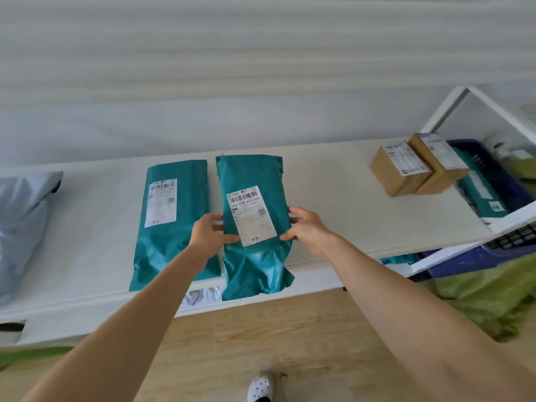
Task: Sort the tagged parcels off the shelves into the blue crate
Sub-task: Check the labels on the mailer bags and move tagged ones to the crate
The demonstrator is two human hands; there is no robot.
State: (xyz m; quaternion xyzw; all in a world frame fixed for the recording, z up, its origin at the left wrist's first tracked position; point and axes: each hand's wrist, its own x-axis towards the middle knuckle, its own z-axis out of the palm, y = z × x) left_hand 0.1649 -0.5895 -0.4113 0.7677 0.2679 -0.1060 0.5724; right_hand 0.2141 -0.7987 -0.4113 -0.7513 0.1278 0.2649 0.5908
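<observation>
Before you, shelf (333,175): bag (23,216) far left, left mailer (171,242) beside right mailer (251,175) mid-shelf, left box (397,172) touching right box (441,163) at right. Crate (510,184) beyond, parcel (478,190) inside.

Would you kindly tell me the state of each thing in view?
Held teal parcel, label up, overhanging the shelf edge.
Left hand, grips its left edge.
Right hand, grips its right edge.
Other teal parcel, flat on shelf, label up.
Cardboard boxes, side by side, closed.
Blue crate, contains one teal mailer.
</observation>
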